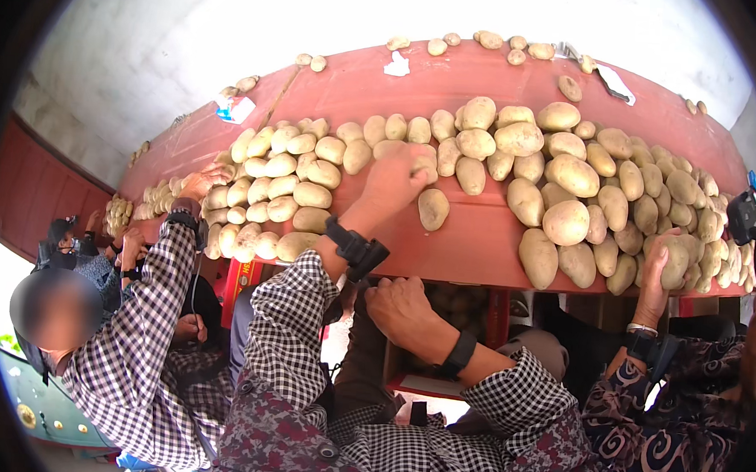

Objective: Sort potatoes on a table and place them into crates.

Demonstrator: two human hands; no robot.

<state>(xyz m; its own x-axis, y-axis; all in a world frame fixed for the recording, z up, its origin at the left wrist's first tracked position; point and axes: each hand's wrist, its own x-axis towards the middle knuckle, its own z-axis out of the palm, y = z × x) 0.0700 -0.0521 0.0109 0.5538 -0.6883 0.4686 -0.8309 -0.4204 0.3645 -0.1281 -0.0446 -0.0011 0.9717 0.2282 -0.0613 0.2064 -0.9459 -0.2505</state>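
My left hand [395,180] reaches over the red tabletop [378,236], a black device strapped to its wrist. Its fingers are curled and slightly blurred against a potato [424,154] in the row; whether they grip it is hidden. Just beyond the fingertips, a single potato [434,209] lies apart on the red surface. At the table's front edge, my right hand [405,309] is closed in a loose fist with nothing visible in it. To the left, potatoes [282,186] lie in close rows, while a piled heap of potatoes [573,176] spreads to the right.
On the left, a co-worker's hand [206,177] touches the rows. On the right, another person's hand [657,270] holds a potato [675,263]. Small potatoes [489,40], crumpled white paper [397,64] and a blue-and-white packet [236,109] lie along the far side.
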